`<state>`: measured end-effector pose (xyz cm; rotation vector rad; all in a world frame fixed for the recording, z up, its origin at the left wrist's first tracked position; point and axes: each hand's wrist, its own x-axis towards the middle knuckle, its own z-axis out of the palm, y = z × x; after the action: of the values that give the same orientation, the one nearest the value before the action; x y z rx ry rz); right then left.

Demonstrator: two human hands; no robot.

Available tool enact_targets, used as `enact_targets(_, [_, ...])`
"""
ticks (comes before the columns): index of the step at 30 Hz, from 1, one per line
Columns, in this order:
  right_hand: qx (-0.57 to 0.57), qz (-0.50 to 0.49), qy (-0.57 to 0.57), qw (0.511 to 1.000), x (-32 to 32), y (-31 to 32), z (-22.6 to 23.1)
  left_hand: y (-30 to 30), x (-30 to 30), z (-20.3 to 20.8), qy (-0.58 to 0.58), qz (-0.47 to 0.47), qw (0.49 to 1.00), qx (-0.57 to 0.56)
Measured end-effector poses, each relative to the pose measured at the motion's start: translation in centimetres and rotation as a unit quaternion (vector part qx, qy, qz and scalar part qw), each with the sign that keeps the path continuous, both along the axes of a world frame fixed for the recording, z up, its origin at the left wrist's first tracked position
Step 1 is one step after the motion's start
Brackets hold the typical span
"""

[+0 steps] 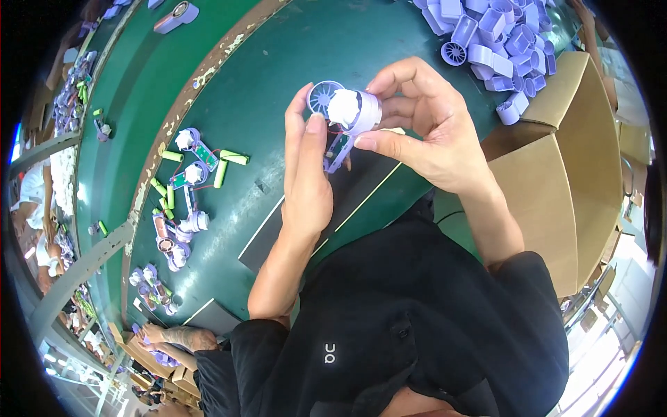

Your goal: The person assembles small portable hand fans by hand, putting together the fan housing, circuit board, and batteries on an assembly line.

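Above the green work table, both my hands hold a partly assembled purple handheld fan (370, 115). A round vented grille (324, 97) shows on its left, beside a white fan wheel (343, 108). Below them, a green circuit board (338, 147) sits in the slim handle, with red wire near it. My left hand (306, 170) grips the left side, its thumb against the housing near the wheel. My right hand (434, 128) pinches the round purple ring at the right between thumb and fingers. How the parts join behind the fingers is hidden.
Unfinished fans (196, 174) with boards and green battery cells (221, 174) lie at the left. Purple housings (497, 48) are heaped at far right, beside an open cardboard box (535, 187). A dark mat (368, 181) lies under my hands. Another person's arm (184, 338) shows lower left.
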<state>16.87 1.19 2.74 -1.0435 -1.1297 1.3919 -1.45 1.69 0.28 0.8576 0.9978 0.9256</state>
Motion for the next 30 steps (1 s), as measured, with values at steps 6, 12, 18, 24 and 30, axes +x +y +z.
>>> enact_targets(6, [0.01, -0.01, -0.004, 1.0, -0.1, 0.4, -0.4, 0.1, 0.8, 0.4, -0.032, 0.003, 0.999, 0.008])
enact_targets(12, [0.007, -0.03, -0.079, 0.996, 0.0, 0.6, 0.2, -0.3, 0.6, 0.1, 0.014, -0.001, 0.993, 0.119])
enact_targets(18, [0.016, -0.015, -0.132, 0.991, 0.7, 1.2, 1.0, -0.6, -0.6, -0.2, 0.034, -0.053, 0.982, 0.18])
enact_targets(24, [-0.004, -0.02, -0.103, 0.995, 0.6, 1.3, 0.6, -0.2, -1.4, -0.3, 0.113, -0.094, 0.965, 0.217])
enact_targets(30, [0.019, -0.008, -0.109, 0.994, 0.6, 1.3, 0.6, -0.2, -0.8, 0.3, 0.032, -0.1, 0.98, 0.168])
